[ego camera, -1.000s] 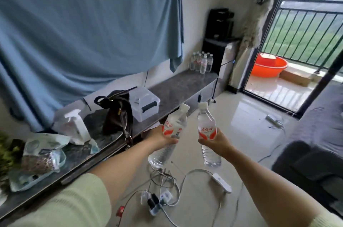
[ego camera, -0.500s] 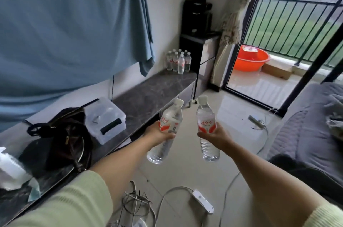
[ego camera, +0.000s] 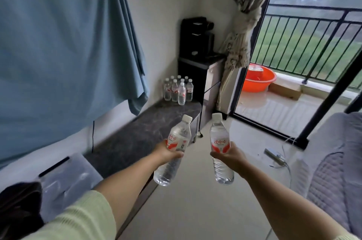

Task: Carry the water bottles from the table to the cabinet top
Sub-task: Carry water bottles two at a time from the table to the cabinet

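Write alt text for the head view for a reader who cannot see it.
A person holds a water bottle in each hand, left hand gripping a tilted bottle, right hand an upright bottle. Ahead, a cluster of bottles stands at the far end of a dark cabinet top.

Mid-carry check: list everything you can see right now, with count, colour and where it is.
held water bottles: 2, clear with red and white labels and white caps, one in each hand, left one tilted, right one nearly upright
bottle cluster: about eight, exact count unclear, clear with red labels, far end of the cabinet top
cabinet top: 1, dark marbled, along the left wall
plastic box: 1, clear with black handle, near end of the cabinet top
dark bag: 1, lower left
blue cloth: 1, hung on the left wall
black machine: 1, on a dark stand in the corner
basin: 1, orange, balcony
curtain: 1, patterned, tied back
power strip: 1, pale, floor at right
left hand: grips left bottle
right hand: grips right bottle
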Action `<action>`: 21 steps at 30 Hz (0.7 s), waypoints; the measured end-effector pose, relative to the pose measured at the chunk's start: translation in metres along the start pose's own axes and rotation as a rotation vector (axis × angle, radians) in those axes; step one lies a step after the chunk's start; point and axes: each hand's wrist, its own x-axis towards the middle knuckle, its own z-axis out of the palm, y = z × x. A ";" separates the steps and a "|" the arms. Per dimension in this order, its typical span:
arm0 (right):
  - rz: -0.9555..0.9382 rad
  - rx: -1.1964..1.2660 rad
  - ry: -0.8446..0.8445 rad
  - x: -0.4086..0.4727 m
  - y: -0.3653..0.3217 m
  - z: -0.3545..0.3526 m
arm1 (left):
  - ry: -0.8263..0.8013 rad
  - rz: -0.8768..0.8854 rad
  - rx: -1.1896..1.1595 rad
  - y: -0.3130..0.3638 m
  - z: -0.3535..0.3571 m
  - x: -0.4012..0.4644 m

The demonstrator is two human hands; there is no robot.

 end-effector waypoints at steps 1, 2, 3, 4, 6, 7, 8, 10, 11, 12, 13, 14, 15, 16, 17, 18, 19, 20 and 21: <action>-0.003 0.014 0.007 0.017 -0.008 -0.002 | 0.004 0.001 -0.008 0.008 -0.009 0.019; -0.002 0.030 0.009 0.034 -0.014 -0.003 | 0.008 -0.005 -0.012 0.015 -0.016 0.038; 0.004 0.039 0.007 0.050 -0.019 -0.004 | 0.001 -0.011 -0.012 0.020 -0.022 0.055; 0.013 0.038 0.006 0.061 -0.022 -0.005 | -0.004 -0.014 -0.013 0.023 -0.025 0.068; 0.024 0.032 0.005 0.089 -0.026 -0.007 | -0.004 -0.034 -0.022 0.030 -0.030 0.096; 0.029 0.029 0.000 0.101 -0.027 -0.009 | -0.012 -0.046 -0.027 0.033 -0.033 0.107; 0.030 0.030 -0.006 0.114 -0.029 -0.010 | -0.023 -0.054 -0.038 0.036 -0.035 0.120; 0.026 0.029 -0.013 0.140 -0.031 -0.012 | -0.043 -0.063 -0.042 0.040 -0.037 0.144; 0.033 0.029 -0.016 0.154 -0.031 -0.012 | -0.043 -0.072 -0.037 0.041 -0.038 0.157; 0.042 0.030 -0.023 0.167 -0.030 -0.011 | -0.042 -0.085 -0.033 0.041 -0.038 0.170; 0.049 0.027 -0.034 0.182 -0.029 -0.010 | -0.041 -0.104 -0.028 0.042 -0.037 0.184; 0.048 0.022 -0.048 0.201 -0.029 -0.010 | -0.039 -0.120 -0.022 0.044 -0.036 0.201; 0.044 0.022 -0.061 0.219 -0.029 -0.010 | -0.036 -0.131 -0.016 0.046 -0.035 0.218; 0.038 0.030 -0.074 0.239 -0.030 -0.012 | -0.028 -0.133 -0.018 0.047 -0.034 0.237; 0.028 0.041 -0.089 0.260 -0.031 -0.013 | -0.015 -0.133 -0.023 0.051 -0.034 0.258; 0.018 0.055 -0.104 0.281 -0.033 -0.015 | -0.002 -0.139 -0.029 0.054 -0.034 0.278; 0.017 0.071 -0.117 0.304 -0.034 -0.018 | 0.008 -0.159 -0.033 0.059 -0.033 0.300; 0.019 0.089 -0.129 0.327 -0.035 -0.021 | 0.014 -0.184 -0.033 0.064 -0.032 0.322; 0.028 0.095 -0.146 0.347 -0.035 -0.025 | 0.017 -0.211 -0.031 0.069 -0.031 0.342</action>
